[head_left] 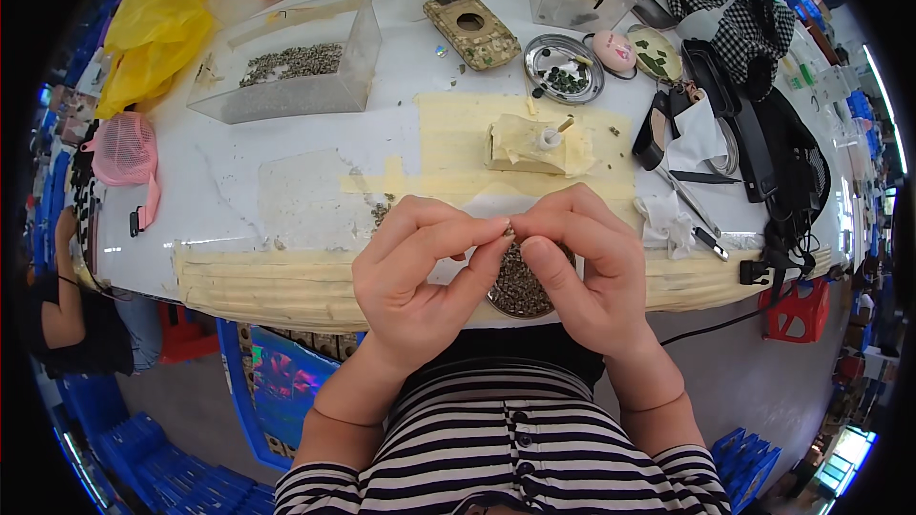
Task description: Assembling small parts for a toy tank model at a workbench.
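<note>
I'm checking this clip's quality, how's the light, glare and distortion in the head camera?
Head view: bright, even light, faint glare on the white table; fisheye bends its front edge and blackens the corners; both hands sharp, the tiny piece between them too small to make out.

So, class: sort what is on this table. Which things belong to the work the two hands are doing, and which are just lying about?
In use:
- left hand and right hand, pinching a tiny piece between the fingertips
- round dish of small grey bits under the hands

Lying about:
- clear box of grey bits
- yellow bag
- pink mesh pouch
- metal plate
- checked cloth
</note>
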The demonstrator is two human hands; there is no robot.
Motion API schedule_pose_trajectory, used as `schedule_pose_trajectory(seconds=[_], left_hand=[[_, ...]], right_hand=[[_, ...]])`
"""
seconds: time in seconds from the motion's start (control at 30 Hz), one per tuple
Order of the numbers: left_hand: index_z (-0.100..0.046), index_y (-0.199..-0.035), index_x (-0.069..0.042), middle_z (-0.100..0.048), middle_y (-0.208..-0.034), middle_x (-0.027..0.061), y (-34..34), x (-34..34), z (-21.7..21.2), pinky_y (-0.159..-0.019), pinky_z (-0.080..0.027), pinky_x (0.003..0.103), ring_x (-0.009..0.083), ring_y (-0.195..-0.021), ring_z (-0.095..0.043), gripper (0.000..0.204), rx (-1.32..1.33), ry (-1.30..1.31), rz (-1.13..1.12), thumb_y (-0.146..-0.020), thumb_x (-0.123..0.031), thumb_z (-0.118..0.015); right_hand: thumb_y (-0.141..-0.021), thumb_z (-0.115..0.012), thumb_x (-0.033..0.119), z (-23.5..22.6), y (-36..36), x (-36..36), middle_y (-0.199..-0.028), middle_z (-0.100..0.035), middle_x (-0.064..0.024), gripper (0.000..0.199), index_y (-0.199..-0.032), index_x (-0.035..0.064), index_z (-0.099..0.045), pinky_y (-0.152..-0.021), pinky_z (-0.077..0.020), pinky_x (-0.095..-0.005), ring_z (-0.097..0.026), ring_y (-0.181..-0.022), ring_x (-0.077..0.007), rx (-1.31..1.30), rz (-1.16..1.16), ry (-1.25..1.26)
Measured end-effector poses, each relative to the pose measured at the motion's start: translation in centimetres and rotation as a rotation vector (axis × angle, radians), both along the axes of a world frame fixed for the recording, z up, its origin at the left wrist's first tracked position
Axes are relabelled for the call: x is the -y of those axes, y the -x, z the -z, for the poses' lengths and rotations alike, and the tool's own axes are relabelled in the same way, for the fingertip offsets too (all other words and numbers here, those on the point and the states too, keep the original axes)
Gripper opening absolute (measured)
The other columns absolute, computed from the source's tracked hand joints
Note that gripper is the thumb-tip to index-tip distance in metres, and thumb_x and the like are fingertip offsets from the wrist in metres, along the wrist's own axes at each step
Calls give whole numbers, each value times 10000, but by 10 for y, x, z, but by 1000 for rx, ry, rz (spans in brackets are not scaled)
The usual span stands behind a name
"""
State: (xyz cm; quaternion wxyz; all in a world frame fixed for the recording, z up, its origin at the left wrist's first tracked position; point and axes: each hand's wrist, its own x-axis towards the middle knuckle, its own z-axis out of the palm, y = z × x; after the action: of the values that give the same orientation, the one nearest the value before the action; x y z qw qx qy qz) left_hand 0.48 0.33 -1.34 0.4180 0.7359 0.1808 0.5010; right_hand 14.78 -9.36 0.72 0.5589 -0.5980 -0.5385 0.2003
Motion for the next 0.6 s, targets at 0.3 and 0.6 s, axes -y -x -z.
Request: schedule_pose_trajectory(seconds=[0.3, 0.6], left_hand=[[-740, -945, -18, -661, -822, 66, 0, 1, 1, -566, -462, 234, 129, -673, -586, 235, -58, 9, -36, -734, 76, -781], [-742, -946, -22, -658, -833, 64, 0, -1, 0, -568, -468, 234, 124, -672, -585, 227, -27, -7, 14, -743, 68, -784]], right_hand=[[-757, -777, 29, -13, 3, 1, -834, -637, -64, 247, -1003, 41, -751, -635, -456, -304, -568, -730, -206, 396, 63, -143], [-750, -781, 45, 4, 2, -1, -831, -637, -64, 220, -967, 41, -741, -650, -458, -311, -565, -732, -219, 26, 25, -6]])
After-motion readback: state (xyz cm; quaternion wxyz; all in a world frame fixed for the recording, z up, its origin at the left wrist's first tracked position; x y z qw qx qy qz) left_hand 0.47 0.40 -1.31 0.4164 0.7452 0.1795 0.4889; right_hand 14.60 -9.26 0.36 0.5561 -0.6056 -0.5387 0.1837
